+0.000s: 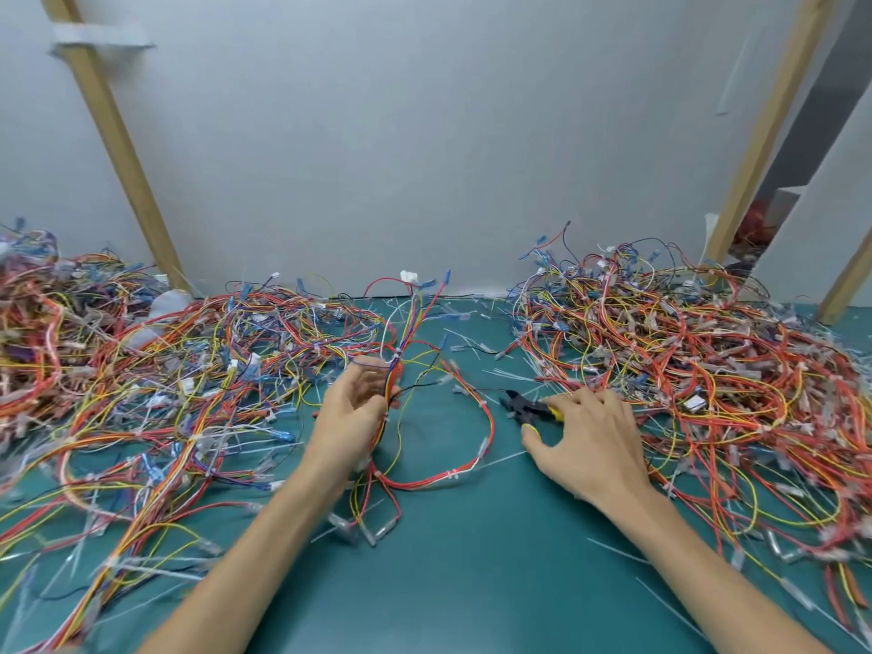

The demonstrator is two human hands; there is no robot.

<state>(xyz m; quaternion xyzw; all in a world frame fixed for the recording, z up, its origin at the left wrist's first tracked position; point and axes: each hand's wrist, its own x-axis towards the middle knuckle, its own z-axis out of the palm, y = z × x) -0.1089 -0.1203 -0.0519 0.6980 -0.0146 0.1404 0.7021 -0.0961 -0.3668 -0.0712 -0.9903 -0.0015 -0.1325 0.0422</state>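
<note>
Wire harness [401, 342]: head view, centre of the green mat [472, 573], held upright in the left hand [354, 408]. That hand's fingers are curled round the bundle at mid-length. Above the grip, blue, red, yellow and white leads fan up to a white connector [408, 277] near the wall [424, 134]. Below the grip, a red loop [490, 422] sags onto the mat and curves right, ending just short of the other hand.

Cutters [524, 407]: black head, yellow handles, lying low over the mat just right of the red loop, tip pointing left toward the harness. The right hand [590, 441] covers the handles, fingers and thumb closed about them.

Surroundings: left wire pile [165, 370] reaches up to the left hand's back edge; right wire pile [684, 370] touches the right hand's far side. Open mat lies between the two forearms and toward the near edge, scattered with thin white offcuts [613, 552]. Wooden posts [118, 148] lean at the wall on both sides.
</note>
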